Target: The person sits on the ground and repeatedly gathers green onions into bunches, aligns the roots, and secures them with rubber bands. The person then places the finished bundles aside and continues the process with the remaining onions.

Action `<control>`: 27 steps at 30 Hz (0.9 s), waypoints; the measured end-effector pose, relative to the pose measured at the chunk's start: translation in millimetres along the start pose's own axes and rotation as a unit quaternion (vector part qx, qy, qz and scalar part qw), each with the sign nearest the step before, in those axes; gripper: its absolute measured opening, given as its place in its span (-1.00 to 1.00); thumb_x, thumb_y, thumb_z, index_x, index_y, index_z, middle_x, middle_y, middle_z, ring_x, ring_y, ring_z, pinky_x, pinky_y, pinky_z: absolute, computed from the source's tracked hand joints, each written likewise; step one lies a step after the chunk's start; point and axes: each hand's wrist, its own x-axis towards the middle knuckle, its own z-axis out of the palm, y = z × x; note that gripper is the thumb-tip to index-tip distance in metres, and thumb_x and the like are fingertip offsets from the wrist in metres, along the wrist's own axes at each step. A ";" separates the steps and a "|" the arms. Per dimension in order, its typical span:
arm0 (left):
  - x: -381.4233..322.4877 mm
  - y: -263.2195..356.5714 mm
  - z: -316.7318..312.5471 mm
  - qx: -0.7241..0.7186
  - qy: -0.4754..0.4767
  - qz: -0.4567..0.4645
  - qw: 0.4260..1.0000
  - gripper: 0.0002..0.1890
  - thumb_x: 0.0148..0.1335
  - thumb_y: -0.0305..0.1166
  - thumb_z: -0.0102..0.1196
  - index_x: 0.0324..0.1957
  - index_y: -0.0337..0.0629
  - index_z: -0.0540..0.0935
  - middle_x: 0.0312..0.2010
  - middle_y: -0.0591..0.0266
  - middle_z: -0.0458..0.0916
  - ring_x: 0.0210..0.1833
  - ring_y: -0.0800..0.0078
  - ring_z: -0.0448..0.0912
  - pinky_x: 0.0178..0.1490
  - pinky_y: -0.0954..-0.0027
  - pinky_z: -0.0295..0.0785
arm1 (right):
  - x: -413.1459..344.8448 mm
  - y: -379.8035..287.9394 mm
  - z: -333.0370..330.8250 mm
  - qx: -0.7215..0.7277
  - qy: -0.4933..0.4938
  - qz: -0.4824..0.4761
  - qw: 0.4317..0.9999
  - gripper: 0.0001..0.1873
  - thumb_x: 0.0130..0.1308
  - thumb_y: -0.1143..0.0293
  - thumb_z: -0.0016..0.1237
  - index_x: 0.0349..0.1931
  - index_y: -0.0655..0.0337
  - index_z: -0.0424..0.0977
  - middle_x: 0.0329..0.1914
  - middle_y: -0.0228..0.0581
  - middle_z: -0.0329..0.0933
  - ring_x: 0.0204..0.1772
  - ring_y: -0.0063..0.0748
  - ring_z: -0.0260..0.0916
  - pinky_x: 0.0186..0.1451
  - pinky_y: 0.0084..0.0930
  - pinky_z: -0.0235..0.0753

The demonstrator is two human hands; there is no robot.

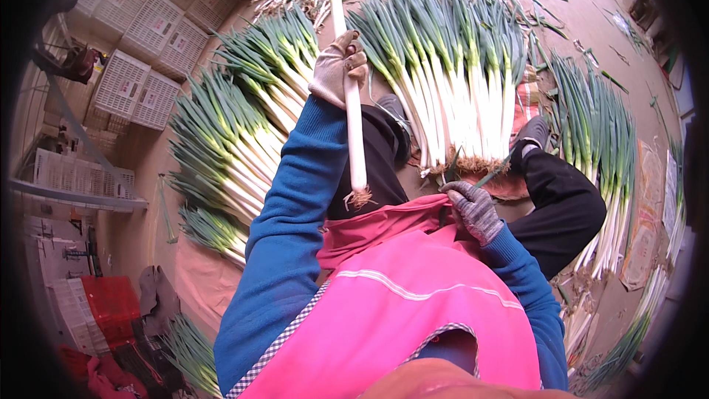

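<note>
My left hand (339, 69), in a pale, stained glove, grips one thick leek (354, 138) by its white shaft. The leek's green top points away from me, and its rooted end hangs over my dark trousers. In a grey knitted glove, my right hand (475, 213) has its fingers curled beside the edge of my pink apron (426, 299). A green leaf strip (493, 173) shows by those fingers; whether they hold it is unclear. Between my feet lies a large bunch of leeks (465, 88), roots towards me, partly over an orange-red woven sack (529, 100).
More leeks lie in rows on my left (232, 149) and a bundle (601, 160) on my right. Stacked white plastic crates (158, 22) line the far left, with a red crate (112, 310) lower down. Leaf scraps (545, 8) litter the floor beyond.
</note>
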 end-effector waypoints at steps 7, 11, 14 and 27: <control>-95.1 70.3 -21.6 0.080 0.016 0.055 0.995 -0.81 0.36 -0.32 -0.18 -0.18 -0.25 0.40 -0.59 0.36 0.31 -0.72 0.64 0.25 -0.79 0.61 0.22 | 23.9 8.2 -9.9 -0.017 0.016 -0.057 0.998 -0.82 0.26 0.44 -0.14 -0.21 0.28 0.50 -0.49 -0.45 0.46 -0.55 -0.76 0.23 -0.50 -0.76 0.23; -151.8 113.7 -41.1 0.134 0.009 0.132 0.982 -0.78 0.37 -0.34 -0.24 -0.15 -0.32 0.37 -0.52 0.35 0.33 -0.65 0.63 0.33 -0.75 0.60 0.32 | 31.5 16.9 -8.9 -0.043 0.037 -0.071 0.996 -0.83 0.29 0.43 -0.13 -0.21 0.26 0.50 -0.69 -0.55 0.33 -0.69 -0.78 0.12 -0.66 -0.78 0.07; -183.1 155.2 -62.7 0.210 -0.015 0.159 0.965 -0.71 0.39 -0.35 -0.30 -0.01 -0.32 0.38 -0.49 0.39 0.29 -0.59 0.69 0.25 -0.69 0.70 0.33 | 34.3 23.2 -8.4 -0.034 0.026 0.033 0.999 -0.84 0.26 0.48 -0.13 -0.21 0.27 0.51 -0.54 -0.53 0.38 -0.53 -0.77 0.19 -0.49 -0.76 0.19; -231.7 103.3 -307.1 0.290 0.585 0.122 0.747 -0.36 0.18 -0.61 -0.05 0.26 -0.40 -0.02 -0.37 0.02 0.48 -0.54 0.35 0.44 -0.46 0.27 0.45 | 52.6 30.4 -0.5 -0.045 0.016 0.046 0.998 -0.83 0.28 0.47 -0.14 -0.18 0.28 0.49 -0.61 -0.50 0.36 -0.64 -0.77 0.16 -0.60 -0.76 0.14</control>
